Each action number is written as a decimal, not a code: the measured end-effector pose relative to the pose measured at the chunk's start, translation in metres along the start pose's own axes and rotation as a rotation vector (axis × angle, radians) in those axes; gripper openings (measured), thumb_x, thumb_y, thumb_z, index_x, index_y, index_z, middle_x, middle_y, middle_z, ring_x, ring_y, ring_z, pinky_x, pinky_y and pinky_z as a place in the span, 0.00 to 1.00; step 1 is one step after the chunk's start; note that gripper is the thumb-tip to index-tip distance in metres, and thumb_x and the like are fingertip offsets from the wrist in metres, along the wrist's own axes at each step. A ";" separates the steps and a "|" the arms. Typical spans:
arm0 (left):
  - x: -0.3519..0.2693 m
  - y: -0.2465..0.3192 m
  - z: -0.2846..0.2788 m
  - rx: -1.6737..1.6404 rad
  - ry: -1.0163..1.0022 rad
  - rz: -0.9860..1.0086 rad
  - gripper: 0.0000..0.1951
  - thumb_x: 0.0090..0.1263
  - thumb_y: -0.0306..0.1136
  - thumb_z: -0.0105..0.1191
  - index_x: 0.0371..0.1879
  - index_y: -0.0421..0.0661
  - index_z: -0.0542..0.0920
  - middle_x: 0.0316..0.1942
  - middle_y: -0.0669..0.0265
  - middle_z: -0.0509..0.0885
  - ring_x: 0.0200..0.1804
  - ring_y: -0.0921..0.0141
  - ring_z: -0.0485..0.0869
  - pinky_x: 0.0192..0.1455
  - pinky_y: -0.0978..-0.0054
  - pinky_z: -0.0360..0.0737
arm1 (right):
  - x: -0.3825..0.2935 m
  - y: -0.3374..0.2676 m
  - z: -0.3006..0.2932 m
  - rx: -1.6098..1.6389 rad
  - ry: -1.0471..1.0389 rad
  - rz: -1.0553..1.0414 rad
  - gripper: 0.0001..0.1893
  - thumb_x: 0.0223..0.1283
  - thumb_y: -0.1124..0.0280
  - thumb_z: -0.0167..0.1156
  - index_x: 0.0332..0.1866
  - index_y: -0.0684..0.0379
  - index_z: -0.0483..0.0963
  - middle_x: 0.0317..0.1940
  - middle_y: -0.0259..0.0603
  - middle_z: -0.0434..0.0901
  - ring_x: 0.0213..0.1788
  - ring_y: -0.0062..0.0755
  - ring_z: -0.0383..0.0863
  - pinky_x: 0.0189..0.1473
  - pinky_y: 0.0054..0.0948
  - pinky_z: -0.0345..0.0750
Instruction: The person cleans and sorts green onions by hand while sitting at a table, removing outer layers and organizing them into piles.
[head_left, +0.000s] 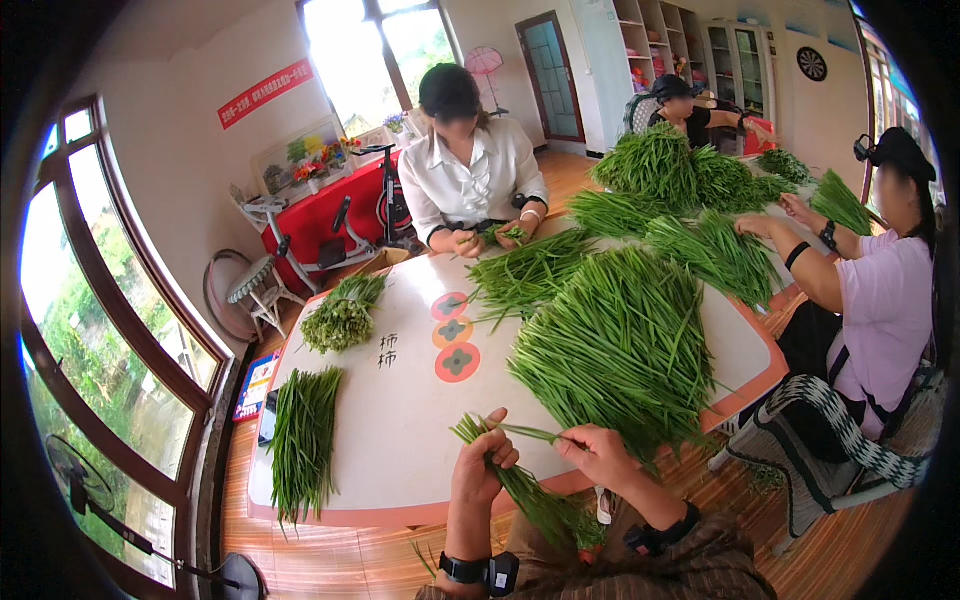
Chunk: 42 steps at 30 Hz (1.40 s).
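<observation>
My left hand is closed around a bundle of long green stalks, whose cut ends stick up above the fist and whose tips hang down past the table edge. My right hand, a little to the right, pinches a few green stalks that reach across to the left hand. Just beyond the right hand lies a large heap of the same green stalks. A flat bunch of green stalks rests at the table's left edge, and a bunch with pale buds lies farther back.
The white table has a pink border. Across it a person in white handles stalks; at the right a person in pink does too, near a woven chair. Another person sits far back. A black fan stands lower left.
</observation>
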<state>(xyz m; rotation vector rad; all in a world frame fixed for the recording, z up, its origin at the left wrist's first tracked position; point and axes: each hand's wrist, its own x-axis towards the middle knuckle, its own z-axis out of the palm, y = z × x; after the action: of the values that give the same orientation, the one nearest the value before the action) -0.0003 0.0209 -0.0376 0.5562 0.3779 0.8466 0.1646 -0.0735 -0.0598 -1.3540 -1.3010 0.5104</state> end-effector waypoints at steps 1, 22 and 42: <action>-0.001 0.000 0.001 0.026 0.056 0.008 0.15 0.63 0.25 0.47 0.49 0.38 0.69 0.18 0.75 0.58 0.19 0.79 0.57 0.23 0.81 0.59 | -0.002 0.000 0.000 -0.016 -0.049 0.004 0.13 0.56 0.66 0.58 0.36 0.68 0.76 0.20 0.41 0.76 0.19 0.25 0.71 0.22 0.27 0.66; 0.008 -0.003 -0.018 0.035 0.033 0.051 0.12 0.71 0.42 0.43 0.35 0.47 0.73 0.24 0.70 0.74 0.27 0.74 0.72 0.29 0.81 0.68 | 0.087 0.097 -0.239 -0.751 0.544 0.418 0.28 0.58 0.45 0.49 0.15 0.61 0.68 0.10 0.40 0.63 0.13 0.36 0.64 0.16 0.38 0.61; -0.001 -0.004 -0.017 0.015 0.081 0.003 0.11 0.70 0.41 0.44 0.37 0.47 0.73 0.20 0.70 0.70 0.25 0.73 0.69 0.31 0.74 0.69 | 0.082 0.115 -0.243 -0.712 0.442 0.406 0.17 0.53 0.63 0.55 0.16 0.65 0.70 0.14 0.47 0.69 0.18 0.40 0.70 0.25 0.39 0.67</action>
<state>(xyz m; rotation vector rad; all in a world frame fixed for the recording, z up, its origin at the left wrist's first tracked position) -0.0071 0.0233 -0.0530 0.5379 0.4575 0.8714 0.4463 -0.0720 -0.0650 -2.1996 -0.8566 -0.0215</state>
